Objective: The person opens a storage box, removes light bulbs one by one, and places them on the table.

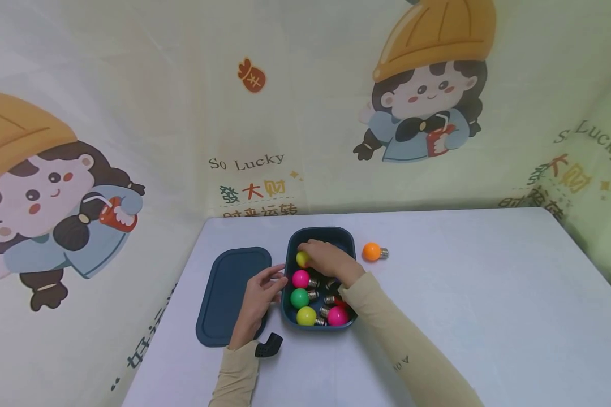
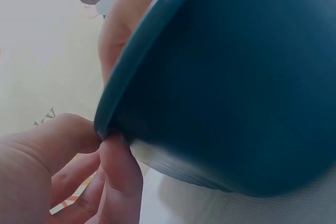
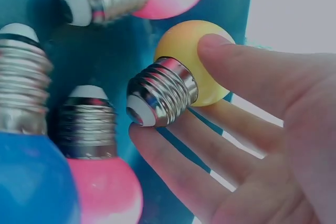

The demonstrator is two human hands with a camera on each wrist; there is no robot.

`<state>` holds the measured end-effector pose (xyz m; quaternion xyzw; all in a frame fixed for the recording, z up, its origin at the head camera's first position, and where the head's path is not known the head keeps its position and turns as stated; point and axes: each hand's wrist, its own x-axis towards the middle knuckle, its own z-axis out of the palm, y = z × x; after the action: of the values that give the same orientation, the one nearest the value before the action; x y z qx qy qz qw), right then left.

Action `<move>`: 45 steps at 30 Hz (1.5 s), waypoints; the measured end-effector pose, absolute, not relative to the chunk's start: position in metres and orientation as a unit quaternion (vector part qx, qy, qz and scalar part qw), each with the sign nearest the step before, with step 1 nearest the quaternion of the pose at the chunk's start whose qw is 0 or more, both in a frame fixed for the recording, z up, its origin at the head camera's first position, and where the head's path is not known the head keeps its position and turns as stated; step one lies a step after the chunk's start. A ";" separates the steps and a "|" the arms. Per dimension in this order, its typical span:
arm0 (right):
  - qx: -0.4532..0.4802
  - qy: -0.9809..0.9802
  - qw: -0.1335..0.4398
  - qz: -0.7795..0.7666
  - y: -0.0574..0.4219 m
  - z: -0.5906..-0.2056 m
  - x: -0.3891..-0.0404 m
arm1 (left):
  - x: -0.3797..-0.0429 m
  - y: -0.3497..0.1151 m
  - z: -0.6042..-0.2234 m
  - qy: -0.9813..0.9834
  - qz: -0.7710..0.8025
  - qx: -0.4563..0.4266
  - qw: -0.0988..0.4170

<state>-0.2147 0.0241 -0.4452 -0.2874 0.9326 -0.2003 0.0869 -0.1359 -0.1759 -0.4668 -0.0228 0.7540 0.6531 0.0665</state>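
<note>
In the head view a dark blue rectangular box [image 1: 319, 328] with rounded corners holds several coloured light bulbs. My right hand [image 1: 331, 261] reaches into its far part and holds a yellow bulb [image 1: 302, 259] by the globe. The right wrist view shows the thumb on this yellow bulb [image 3: 167, 39], with fingers beneath and its metal screw base exposed. My left hand [image 1: 257, 297] is at the box's left side. Up close in the left wrist view, its thumb and index finger pinch the box rim [image 2: 118, 93]. The right forearm hides part of the box's contents.
An orange bulb [image 1: 371, 251] lies on the white table [image 1: 468, 294], right of the box. A flat dark blue lid [image 1: 224, 305] lies to the left. Inside the box are a green bulb [image 1: 300, 298], pink bulbs [image 1: 338, 316] and a blue bulb [image 3: 34, 182].
</note>
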 end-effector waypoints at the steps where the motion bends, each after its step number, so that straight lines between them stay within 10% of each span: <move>1: -0.285 0.933 0.087 -0.203 0.025 -0.443 -0.214 | -0.136 -0.176 -0.467 0.754 0.653 -0.022 0.067; 45: -0.268 0.933 0.016 -0.239 0.088 -0.405 -0.172 | -0.152 -0.185 -0.495 0.752 0.654 -0.040 0.070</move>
<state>-0.1715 0.0878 -0.4053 -0.2683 0.9331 -0.2389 0.0161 -0.1515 -0.1852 -0.4947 -0.0402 0.7520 0.6541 0.0702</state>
